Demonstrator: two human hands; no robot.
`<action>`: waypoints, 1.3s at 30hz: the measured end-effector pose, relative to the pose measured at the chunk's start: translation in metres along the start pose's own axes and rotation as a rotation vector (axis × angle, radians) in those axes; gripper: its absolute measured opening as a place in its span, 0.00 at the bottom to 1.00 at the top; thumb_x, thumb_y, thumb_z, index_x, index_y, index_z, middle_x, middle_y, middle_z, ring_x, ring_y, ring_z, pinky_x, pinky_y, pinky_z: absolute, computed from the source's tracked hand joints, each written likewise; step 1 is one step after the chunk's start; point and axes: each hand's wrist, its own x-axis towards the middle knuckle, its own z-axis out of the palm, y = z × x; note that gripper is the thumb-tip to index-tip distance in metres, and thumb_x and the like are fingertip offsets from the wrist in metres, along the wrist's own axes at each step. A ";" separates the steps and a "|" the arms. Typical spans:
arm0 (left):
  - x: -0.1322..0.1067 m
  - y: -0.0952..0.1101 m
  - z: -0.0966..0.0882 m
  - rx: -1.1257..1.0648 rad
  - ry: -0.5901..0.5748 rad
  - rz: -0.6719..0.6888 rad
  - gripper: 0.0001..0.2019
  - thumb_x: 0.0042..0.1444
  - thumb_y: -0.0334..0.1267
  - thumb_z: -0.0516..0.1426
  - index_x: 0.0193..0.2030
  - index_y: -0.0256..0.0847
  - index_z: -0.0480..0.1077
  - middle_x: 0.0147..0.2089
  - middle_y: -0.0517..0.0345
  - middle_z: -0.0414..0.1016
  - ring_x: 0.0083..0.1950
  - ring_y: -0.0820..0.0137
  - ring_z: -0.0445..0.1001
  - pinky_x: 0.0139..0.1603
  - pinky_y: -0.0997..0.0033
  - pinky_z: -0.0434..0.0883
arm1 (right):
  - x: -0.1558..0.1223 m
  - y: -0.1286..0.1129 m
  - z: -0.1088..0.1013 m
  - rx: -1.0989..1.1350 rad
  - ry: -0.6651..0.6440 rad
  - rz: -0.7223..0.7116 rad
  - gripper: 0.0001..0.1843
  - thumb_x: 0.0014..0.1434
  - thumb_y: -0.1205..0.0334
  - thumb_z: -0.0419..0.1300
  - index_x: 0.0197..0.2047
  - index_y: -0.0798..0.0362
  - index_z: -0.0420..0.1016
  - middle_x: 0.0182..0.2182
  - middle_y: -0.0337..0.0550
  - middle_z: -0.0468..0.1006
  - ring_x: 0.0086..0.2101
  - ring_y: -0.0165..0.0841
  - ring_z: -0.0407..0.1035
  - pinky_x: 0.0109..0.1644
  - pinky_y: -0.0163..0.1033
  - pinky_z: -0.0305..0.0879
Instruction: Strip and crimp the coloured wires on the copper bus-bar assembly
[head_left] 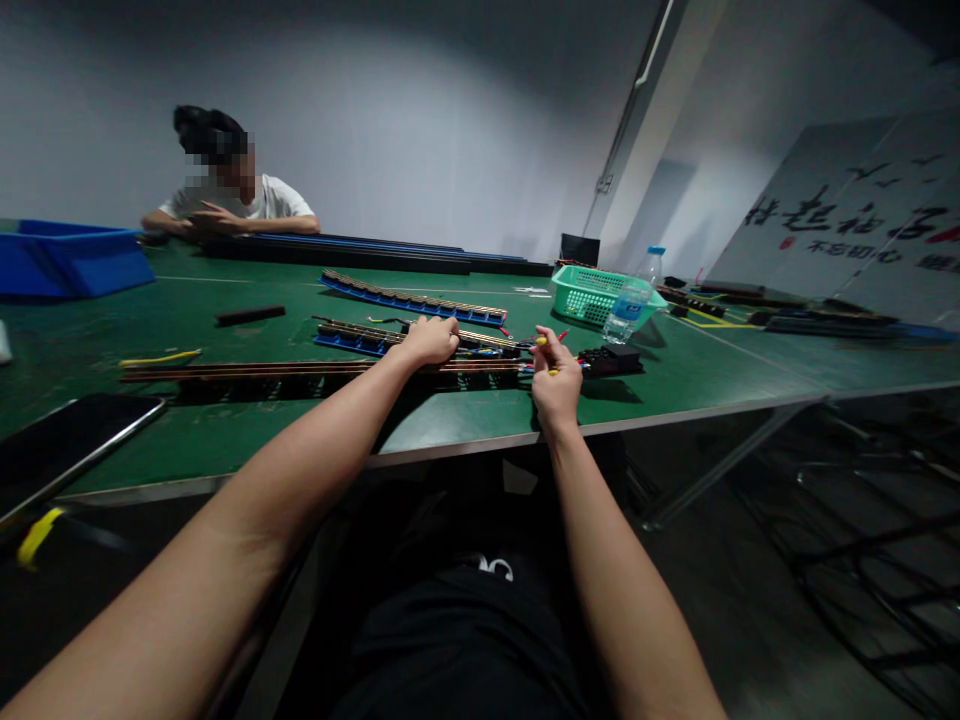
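My left hand (431, 342) is closed over the middle of a blue strip (352, 342) fitted with copper-coloured rods. Its fingertips point away from me, so what they pinch is hidden. To its right, my right hand (556, 385) is closed around a small yellow-handled tool (553, 372), whose working end I cannot make out. Thin coloured wires (527, 368) lie just beside that hand. Nearer the table's front edge, a long black strip (247, 373) with copper-coloured rods runs below both hands, ending in a black block (611, 360) at the right.
Another blue strip (412, 299) lies behind. A green basket (581, 297) and a water bottle (628, 310) stand to the right. A phone (82, 430) and a blue bin (67, 262) are on the left. Across the green table (247, 295), a person (232, 185) leans beside long black bars (337, 253).
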 end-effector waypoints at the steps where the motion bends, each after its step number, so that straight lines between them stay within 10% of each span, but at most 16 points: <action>1: 0.000 0.000 0.000 0.002 0.001 0.002 0.18 0.65 0.40 0.46 0.56 0.46 0.71 0.58 0.49 0.75 0.57 0.54 0.70 0.58 0.54 0.67 | -0.001 0.000 0.000 -0.046 -0.047 -0.035 0.22 0.59 0.64 0.54 0.55 0.52 0.78 0.35 0.44 0.76 0.35 0.34 0.70 0.47 0.41 0.67; 7: 0.001 -0.001 0.002 0.012 -0.001 -0.004 0.18 0.64 0.40 0.47 0.56 0.45 0.72 0.57 0.48 0.75 0.57 0.53 0.71 0.57 0.53 0.67 | -0.003 -0.004 0.004 -0.145 -0.221 -0.061 0.22 0.59 0.68 0.53 0.55 0.52 0.77 0.39 0.49 0.80 0.40 0.38 0.72 0.52 0.48 0.68; 16: 0.003 -0.001 0.002 0.010 -0.023 -0.027 0.19 0.66 0.41 0.46 0.58 0.47 0.70 0.61 0.49 0.73 0.59 0.53 0.68 0.59 0.52 0.66 | -0.020 -0.025 -0.009 0.198 0.197 0.095 0.25 0.65 0.51 0.55 0.63 0.48 0.64 0.41 0.45 0.74 0.33 0.30 0.70 0.37 0.37 0.70; 23: 0.000 0.000 -0.001 0.038 -0.029 -0.013 0.20 0.67 0.41 0.45 0.59 0.45 0.69 0.62 0.46 0.72 0.59 0.50 0.69 0.58 0.50 0.67 | -0.063 -0.045 -0.046 0.340 0.243 0.042 0.23 0.66 0.52 0.57 0.63 0.42 0.65 0.38 0.39 0.72 0.24 0.23 0.62 0.25 0.30 0.59; 39: 0.000 0.000 0.000 0.039 -0.014 -0.010 0.19 0.67 0.40 0.45 0.58 0.44 0.70 0.61 0.47 0.73 0.59 0.51 0.69 0.58 0.50 0.67 | -0.046 -0.029 -0.049 0.125 -0.117 -0.001 0.27 0.63 0.56 0.60 0.64 0.46 0.65 0.42 0.43 0.76 0.33 0.29 0.69 0.38 0.37 0.69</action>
